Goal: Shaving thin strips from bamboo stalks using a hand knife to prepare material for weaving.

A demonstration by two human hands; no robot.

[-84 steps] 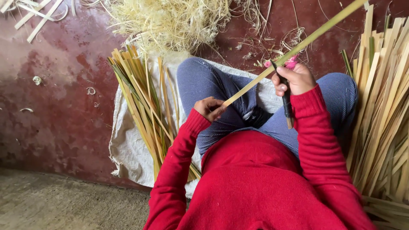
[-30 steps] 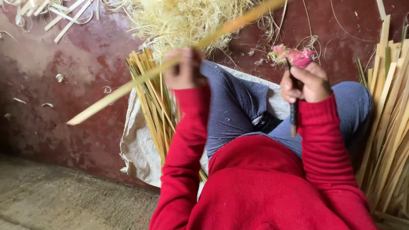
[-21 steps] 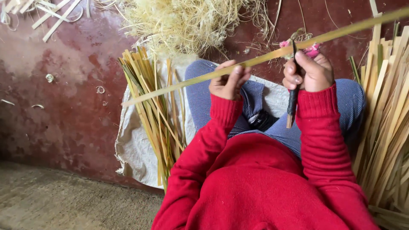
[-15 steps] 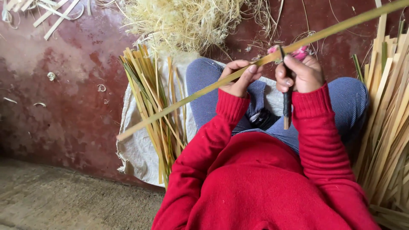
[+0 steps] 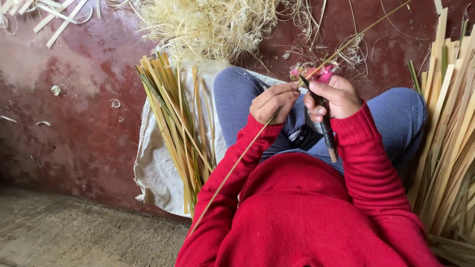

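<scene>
— What have we got in hand here?

— Our left hand (image 5: 273,101) is closed in a pinch round a long thin pale bamboo strip (image 5: 237,163), which runs slantwise from beside our left elbow, up between both hands and on toward the top right. Our right hand (image 5: 335,96) is wrapped tight on a dark-handled knife (image 5: 324,126), its blade end laid against the strip and its handle pointing down toward our lap.

— How far along would we say we are?

— Midway, we judge. A heap of pale curly shavings (image 5: 208,22) lies on the red floor (image 5: 74,99), and a bundle of greenish-yellow slats (image 5: 173,123) rests on the white sack (image 5: 153,168) to our left. A larger stack of pale bamboo slats (image 5: 450,148) waits on our right.
</scene>
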